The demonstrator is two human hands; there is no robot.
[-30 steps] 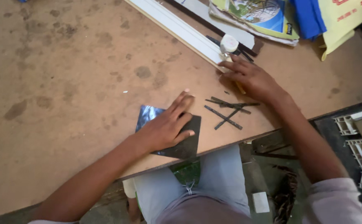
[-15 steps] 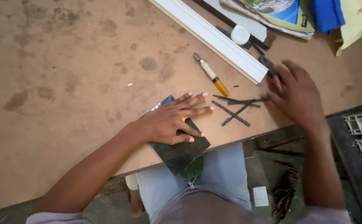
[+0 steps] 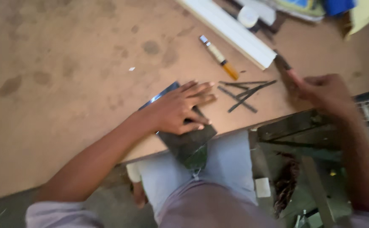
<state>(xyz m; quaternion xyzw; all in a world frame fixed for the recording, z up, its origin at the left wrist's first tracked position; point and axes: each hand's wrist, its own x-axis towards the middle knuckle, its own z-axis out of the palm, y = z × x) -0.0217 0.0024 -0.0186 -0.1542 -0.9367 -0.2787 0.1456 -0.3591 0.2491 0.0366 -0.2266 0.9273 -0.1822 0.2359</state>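
My left hand (image 3: 176,107) lies flat, fingers spread, on a dark reflective glass sheet (image 3: 188,142) whose near corner hangs over the table edge. Further right, my right hand (image 3: 325,93) is closed around a dark slim tool (image 3: 284,64) with a reddish part near my fingers; blur hides what kind it is. Its tip points at the end of a long white strip (image 3: 231,29). Between my hands lie several thin dark offcut slivers (image 3: 243,90). A small cutter (image 3: 219,57) with a pale handle and orange end rests on the table (image 3: 66,84) above them.
A white round lid (image 3: 248,16) and coloured packets (image 3: 315,6) sit at the far right corner of the brown table. Below the table edge on the right is a dark metal frame (image 3: 294,126). My lap fills the bottom centre.
My right hand left the cutter lying on the table, moved right and now holds a dark tool. My left hand stayed on the glass sheet, which turned and slid toward the table edge.
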